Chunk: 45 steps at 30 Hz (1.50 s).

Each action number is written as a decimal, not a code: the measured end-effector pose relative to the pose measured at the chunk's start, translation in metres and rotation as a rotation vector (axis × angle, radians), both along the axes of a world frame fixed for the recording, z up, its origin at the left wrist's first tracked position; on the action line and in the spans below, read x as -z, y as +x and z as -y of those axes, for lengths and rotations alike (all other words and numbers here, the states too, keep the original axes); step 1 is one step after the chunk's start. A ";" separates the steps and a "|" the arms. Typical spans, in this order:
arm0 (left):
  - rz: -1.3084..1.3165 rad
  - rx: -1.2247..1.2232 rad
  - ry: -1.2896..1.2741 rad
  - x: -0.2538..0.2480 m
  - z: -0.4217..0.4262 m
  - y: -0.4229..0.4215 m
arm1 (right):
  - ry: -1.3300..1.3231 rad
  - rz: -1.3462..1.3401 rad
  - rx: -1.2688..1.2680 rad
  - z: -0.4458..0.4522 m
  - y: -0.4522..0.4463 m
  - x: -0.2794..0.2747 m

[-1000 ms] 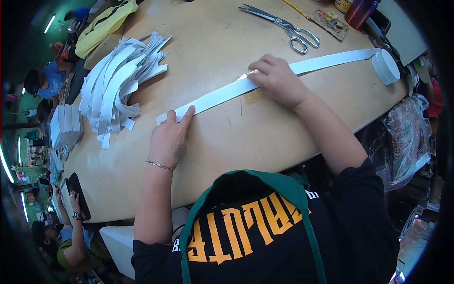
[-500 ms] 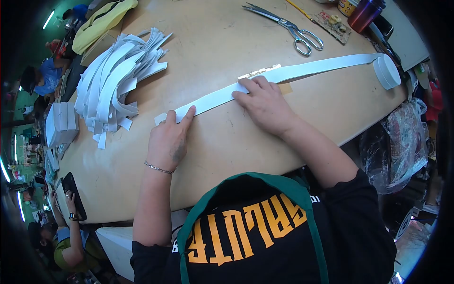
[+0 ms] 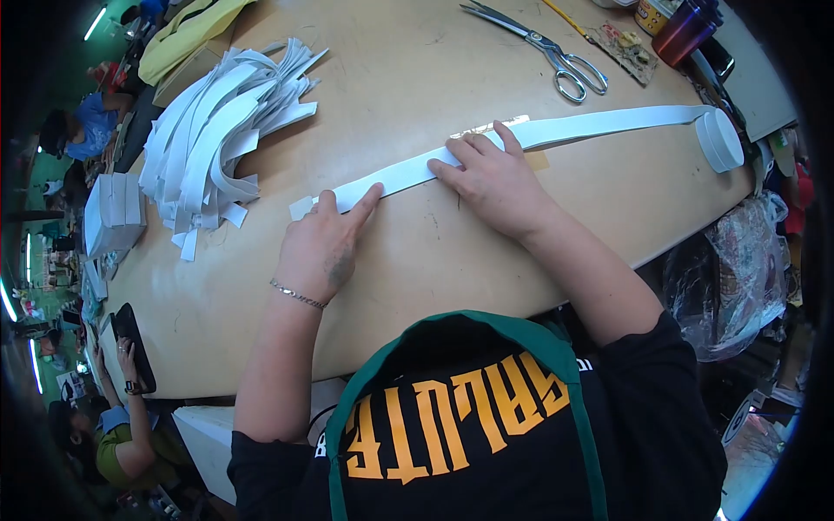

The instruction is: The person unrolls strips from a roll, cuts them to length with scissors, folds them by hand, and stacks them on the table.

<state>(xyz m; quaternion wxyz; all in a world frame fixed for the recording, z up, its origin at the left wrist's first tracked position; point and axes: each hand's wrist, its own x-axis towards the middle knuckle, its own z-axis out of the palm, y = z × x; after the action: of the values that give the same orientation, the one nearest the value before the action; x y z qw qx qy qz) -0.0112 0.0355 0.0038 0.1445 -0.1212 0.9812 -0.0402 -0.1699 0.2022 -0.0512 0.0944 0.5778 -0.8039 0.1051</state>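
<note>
A long white band (image 3: 404, 176), which looks like flat elastic, runs across the table to a white roll (image 3: 719, 141) at the right. My left hand (image 3: 323, 247) lies at the band's left end, fingers stretched out and the index fingertip pressing on it. Farther along, my right hand (image 3: 499, 187) rests over the band with its thumb and fingers apart, the index finger pointing up past the far edge. Behind the band by the right hand, a shiny strip (image 3: 512, 124) partly shows. A brown patch (image 3: 536, 161) lies under the band.
Cut white strips (image 3: 217, 130) lie piled at the left, beside a white box stack (image 3: 115, 213). Scissors (image 3: 556, 61), a pencil (image 3: 565, 19) and a dark tumbler (image 3: 686, 33) are at the back right. A co-worker's hand (image 3: 127, 358) is at the left edge near a black tablet-like object (image 3: 135, 347).
The whole view has shifted slightly. My left hand has slid a little to the right along the band, and my right index finger has stretched out farther. The band stays on the table.
</note>
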 end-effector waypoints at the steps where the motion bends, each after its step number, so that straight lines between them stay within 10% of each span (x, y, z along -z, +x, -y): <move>1: 0.026 0.003 -0.003 -0.002 0.000 -0.002 | -0.031 -0.001 -0.015 0.001 -0.001 0.002; 20: -0.117 0.212 -0.018 0.010 -0.034 -0.040 | -0.077 0.025 -0.031 0.001 -0.004 0.005; 28: -0.039 0.199 0.085 0.005 -0.029 -0.048 | -0.462 0.491 0.182 -0.025 -0.087 -0.013; 32: -0.020 0.189 0.125 0.001 -0.027 -0.051 | -0.152 0.192 0.820 -0.064 -0.167 -0.008; 41: 0.008 0.217 0.127 0.000 -0.025 -0.051 | 0.295 0.177 0.707 -0.046 -0.182 -0.031; 45: -0.032 0.204 0.109 0.006 -0.030 -0.047 | 0.415 0.597 0.675 -0.033 -0.204 -0.049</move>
<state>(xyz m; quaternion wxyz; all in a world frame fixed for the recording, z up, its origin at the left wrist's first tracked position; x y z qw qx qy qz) -0.0581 0.0658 -0.0023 0.1301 -0.0134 0.9914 0.0006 -0.3739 0.2349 -0.0018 -0.2279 0.2364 -0.9421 0.0673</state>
